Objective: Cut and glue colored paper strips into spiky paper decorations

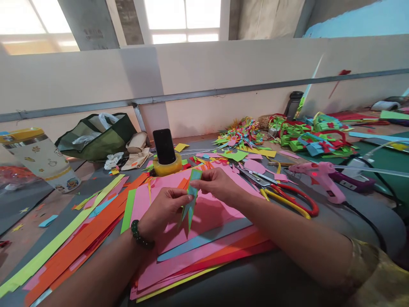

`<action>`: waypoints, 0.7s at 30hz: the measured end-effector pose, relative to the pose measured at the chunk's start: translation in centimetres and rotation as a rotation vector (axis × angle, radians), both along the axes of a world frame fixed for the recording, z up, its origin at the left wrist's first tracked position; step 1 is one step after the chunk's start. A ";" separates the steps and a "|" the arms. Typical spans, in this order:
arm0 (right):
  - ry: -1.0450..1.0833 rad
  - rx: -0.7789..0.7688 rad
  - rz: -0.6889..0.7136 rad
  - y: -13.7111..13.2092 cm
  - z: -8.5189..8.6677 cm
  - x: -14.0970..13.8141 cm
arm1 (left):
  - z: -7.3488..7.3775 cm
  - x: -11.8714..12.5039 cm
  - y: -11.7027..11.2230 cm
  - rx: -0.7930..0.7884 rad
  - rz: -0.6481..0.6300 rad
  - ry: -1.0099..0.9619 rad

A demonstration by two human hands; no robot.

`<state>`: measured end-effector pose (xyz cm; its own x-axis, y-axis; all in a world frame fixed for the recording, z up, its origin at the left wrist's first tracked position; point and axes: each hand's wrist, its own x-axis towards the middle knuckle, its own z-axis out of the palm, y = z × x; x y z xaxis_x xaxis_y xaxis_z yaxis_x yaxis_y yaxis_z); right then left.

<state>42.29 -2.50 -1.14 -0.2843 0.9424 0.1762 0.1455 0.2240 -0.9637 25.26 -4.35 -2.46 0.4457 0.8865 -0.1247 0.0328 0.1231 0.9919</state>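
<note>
Wall (pixel 204 64), a single pale one, is running across the back, and one tabletop (pixel 25 247) is spreading out before it. One stack of coloured sheets (pixel 230 192) is lying in the middle with pink on top, while one blue strip (pixel 204 243) is crossing its near part. Several orange strips (pixel 83 238) are lying to the left, too overlapped for counting. One green bag (pixel 96 147) and one tumbler (pixel 38 157) are standing farther left. Two heaps of paper cutouts are filling the far right: a spiky one (pixel 239 134) and a mostly green one (pixel 294 134). Scissors (pixel 263 181) with red and yellow handles are resting beside the right forearm; whether one pair or two, I cannot tell. One pink glue gun (pixel 319 172) is lying beyond them. One phone (pixel 164 146) is leaning upright at one yellow tape roll (pixel 168 167). Two hands are working above the stack: the left hand (pixel 168 204) is pinching one green-and-blue paper piece (pixel 192 192) from its left side, and the right hand (pixel 217 183) is clamping its upper right edge. The piece is sitting between both sets of fingertips, its pointed ends hanging below them.
</note>
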 end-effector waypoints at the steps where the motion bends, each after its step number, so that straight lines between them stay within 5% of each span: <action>1: 0.017 0.003 -0.042 0.1 0.0 0.1 | 0.0 0.0 0.0 0.012 -0.002 0.021; 12: 0.174 -0.020 -0.210 1.1 0.5 1.0 | 0.4 -0.2 -0.3 0.064 -0.069 0.125; 21: 0.007 0.059 -0.019 -0.1 -0.2 -0.5 | 0.0 0.1 -0.2 -0.033 0.006 -0.082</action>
